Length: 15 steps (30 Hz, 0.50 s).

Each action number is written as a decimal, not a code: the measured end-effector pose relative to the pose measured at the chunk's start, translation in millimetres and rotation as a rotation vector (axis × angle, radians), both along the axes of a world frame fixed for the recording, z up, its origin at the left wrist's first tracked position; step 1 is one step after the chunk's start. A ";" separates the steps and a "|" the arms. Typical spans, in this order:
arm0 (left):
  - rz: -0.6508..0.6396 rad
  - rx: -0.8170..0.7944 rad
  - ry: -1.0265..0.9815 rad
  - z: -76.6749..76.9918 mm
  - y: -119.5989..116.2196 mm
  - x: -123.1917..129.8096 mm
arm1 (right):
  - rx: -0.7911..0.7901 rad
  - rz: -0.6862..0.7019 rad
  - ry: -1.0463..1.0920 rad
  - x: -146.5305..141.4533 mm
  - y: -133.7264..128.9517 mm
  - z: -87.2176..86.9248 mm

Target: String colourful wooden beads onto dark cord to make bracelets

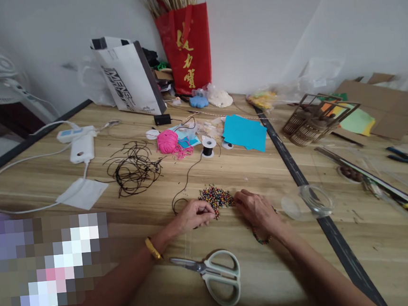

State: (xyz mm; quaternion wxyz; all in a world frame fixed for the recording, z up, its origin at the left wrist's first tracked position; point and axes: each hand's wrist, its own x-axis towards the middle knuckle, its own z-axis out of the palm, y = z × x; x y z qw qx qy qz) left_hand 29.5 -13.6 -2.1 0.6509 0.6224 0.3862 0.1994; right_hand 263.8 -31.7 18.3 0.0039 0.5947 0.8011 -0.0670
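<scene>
Have small multicoloured beads (217, 197) heaped loose mid-table (144, 208); take heap as clock centre, 12 pointing away from the body. See left hand (195, 214) at 8 o'clock, fingers curled, thumb and forefinger tips drawn close together right at the heap's 7 o'clock edge, just beside a few stray beads. Cannot tell whether pinching a bead. See right hand (257, 208) at 4 o'clock, fingers bent downward, tips at the heap's 3 o'clock edge, right by the outermost beads. Cannot tell grasp there either, fingertips too small and partly hidden. Note bulk of heap lying between both sets of fingertips, spreading toward 12. Spot beaded strand (262, 237) at 5 o'clock, curving out beside right wrist. Log scissors (206, 269) at 6, lying flat between forearms. Add spool of black cord (207, 150) upright at 12, trailing a line toward left hand. Mark black cord tangle (129, 178) at 10, pink yarn ball (168, 141) at 11, blue sheets (245, 132) at 1, clear ring (331, 201) at 3.
</scene>
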 end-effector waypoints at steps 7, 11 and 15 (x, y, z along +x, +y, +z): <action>0.043 -0.052 -0.035 2.2 1.1 -2.9 | 0.092 0.078 0.301 -8.6 -9.1 8.4; 0.067 -0.094 -0.063 6.6 2.0 -3.8 | -0.029 0.087 0.760 -29.3 -20.7 7.1; 0.052 -0.089 -0.080 8.8 2.3 -4.6 | -0.073 0.030 1.022 -47.0 -30.2 -9.0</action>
